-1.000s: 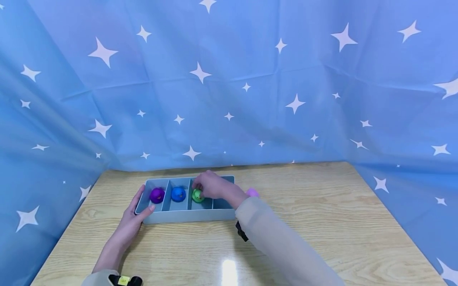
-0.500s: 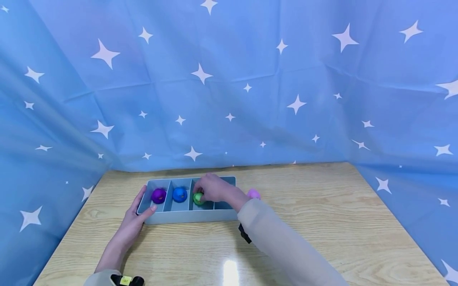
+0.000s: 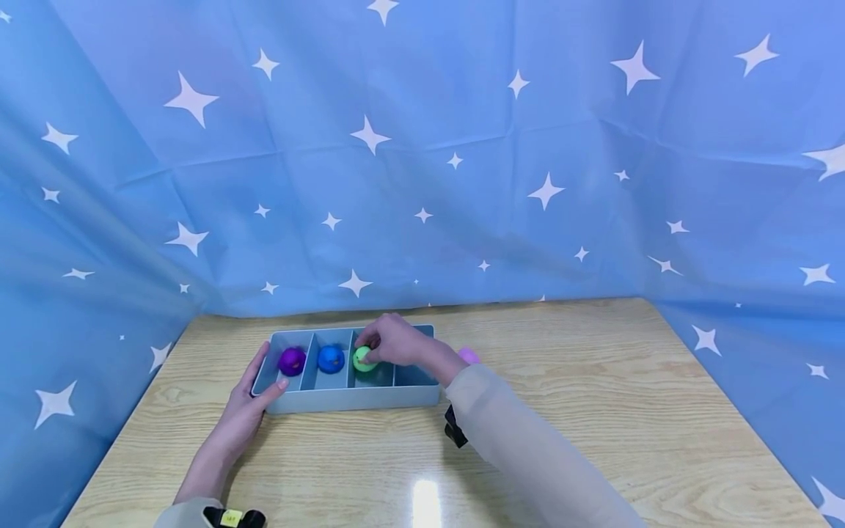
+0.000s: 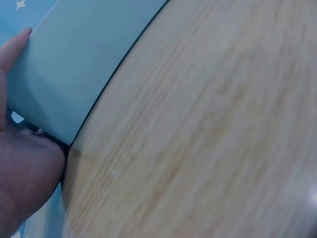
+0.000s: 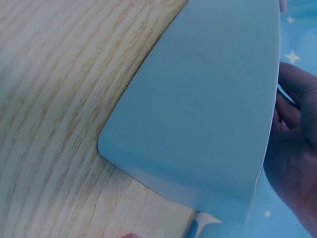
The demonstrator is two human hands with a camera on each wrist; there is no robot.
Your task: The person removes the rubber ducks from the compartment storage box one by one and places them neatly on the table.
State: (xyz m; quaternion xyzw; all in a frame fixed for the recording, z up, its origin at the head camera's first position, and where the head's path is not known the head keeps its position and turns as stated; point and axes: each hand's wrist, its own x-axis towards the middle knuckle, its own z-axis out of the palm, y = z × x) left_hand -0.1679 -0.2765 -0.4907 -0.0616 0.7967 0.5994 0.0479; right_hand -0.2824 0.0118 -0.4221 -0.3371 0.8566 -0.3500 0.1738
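A pale blue divided box (image 3: 350,398) lies lengthwise on the table. My left hand (image 3: 239,407) grips its left end, thumb over the front rim and fingers along the side; the left wrist view shows the palm at the corner of the box (image 4: 74,64). A round purple rubber duck (image 3: 291,361) sits in the leftmost compartment, a blue one (image 3: 331,358) in the compartment beside it. Over the third compartment, my right hand (image 3: 396,341) pinches a green rubber duck (image 3: 362,359). From the right wrist, the box wall (image 5: 198,109) hides the fingertips.
Just right of the box, partly behind my right forearm, a pink round thing (image 3: 469,356) rests on the wooden table (image 3: 594,381). The box's fourth compartment (image 3: 412,375) is partly covered by my wrist. A blue star-patterned curtain (image 3: 422,161) stands along the back and sides.
The green duck has turned in my right fingers and moved slightly up and left since half a second ago. My left hand and the box keep their place.
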